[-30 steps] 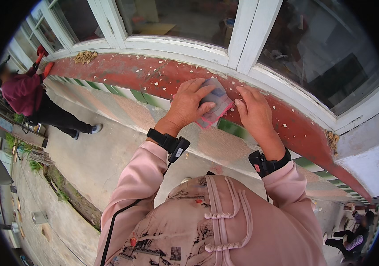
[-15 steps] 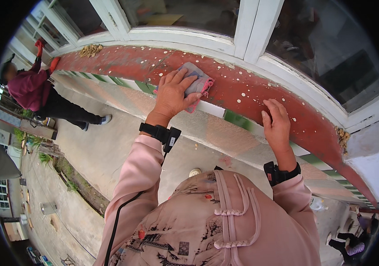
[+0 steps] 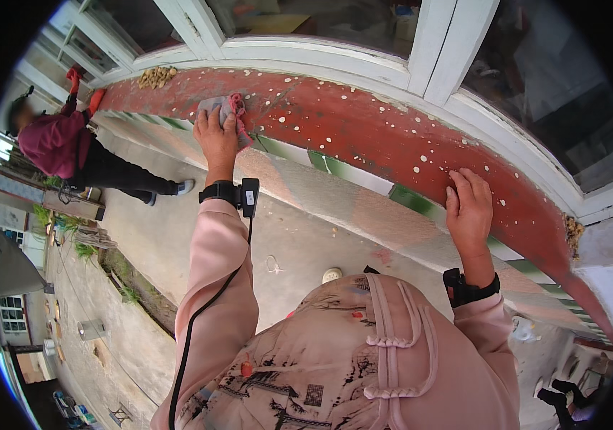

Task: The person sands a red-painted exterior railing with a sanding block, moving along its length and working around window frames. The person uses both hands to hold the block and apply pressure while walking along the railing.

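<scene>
A grey cleaning cloth with a pink edge (image 3: pixel 240 120) lies bunched on the red painted window sill (image 3: pixel 364 122), near the sill's outer edge. On top of it is my left hand (image 3: pixel 216 136), fingers curled over the fabric and pressing it down; part of the cloth is hidden beneath. My right hand (image 3: pixel 470 211) rests against the sill's front edge farther right, its fingers stretched out, with nothing held. Whitish spots (image 3: pixel 423 159) are scattered over the red surface.
White-framed windows (image 3: pixel 314 61) run along the sill's back. Small heaps of tan lumps lie at its left end (image 3: pixel 156 77) and right corner (image 3: pixel 574 235). At the far left, a person in a maroon top (image 3: pixel 55 147) and red gloves touches the sill and window frame. Below is concrete paving (image 3: pixel 299 240).
My left hand has slid the cloth leftward along the sill. My right hand stays on the sill edge, appearing slightly lower and farther right as the view shifts.
</scene>
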Demonstrator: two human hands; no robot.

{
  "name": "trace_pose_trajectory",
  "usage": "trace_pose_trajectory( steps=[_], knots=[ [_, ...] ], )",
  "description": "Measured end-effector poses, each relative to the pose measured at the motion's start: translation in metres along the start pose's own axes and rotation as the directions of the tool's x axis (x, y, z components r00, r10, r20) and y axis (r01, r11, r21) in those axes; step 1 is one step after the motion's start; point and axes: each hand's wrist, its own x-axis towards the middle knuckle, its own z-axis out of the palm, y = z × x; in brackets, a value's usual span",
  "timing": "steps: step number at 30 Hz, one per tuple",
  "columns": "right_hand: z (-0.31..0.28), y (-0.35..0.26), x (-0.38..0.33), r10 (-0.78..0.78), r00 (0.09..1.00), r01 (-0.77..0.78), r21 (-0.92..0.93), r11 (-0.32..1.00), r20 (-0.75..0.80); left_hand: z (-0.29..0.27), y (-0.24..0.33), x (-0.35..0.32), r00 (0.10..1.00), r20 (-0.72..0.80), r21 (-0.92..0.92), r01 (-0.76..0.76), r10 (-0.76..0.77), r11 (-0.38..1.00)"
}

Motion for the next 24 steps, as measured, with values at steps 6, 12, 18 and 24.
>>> trace_pose_trajectory(
  steps=[6, 12, 18, 24],
  knots=[
    [0.002, -0.002, 0.004, 0.04, 0.999, -0.04, 0.003, 0.999, -0.021, 0.009, -0.045, 0.027, 0.941, 0.012, -0.223, 0.334, -0.34, 0.916],
    [0.002, -0.005, 0.006, 0.025, 1.0, -0.025, -0.031, 0.999, -0.018, 0.016, -0.025, 0.019, 0.87, -0.009, -0.433, 0.441, -0.494, 0.786],
    [0.001, -0.006, 0.007, -0.004, 1.0, 0.004, -0.042, 0.999, -0.001, 0.019, 0.013, 0.0, 0.828, 0.074, -0.555, 0.497, -0.555, 0.667],
    [0.002, -0.003, 0.005, -0.039, 0.999, 0.039, -0.019, 0.999, 0.001, 0.021, 0.067, -0.033, 0.833, 0.035, -0.468, 0.502, -0.552, 0.727]
  ],
)
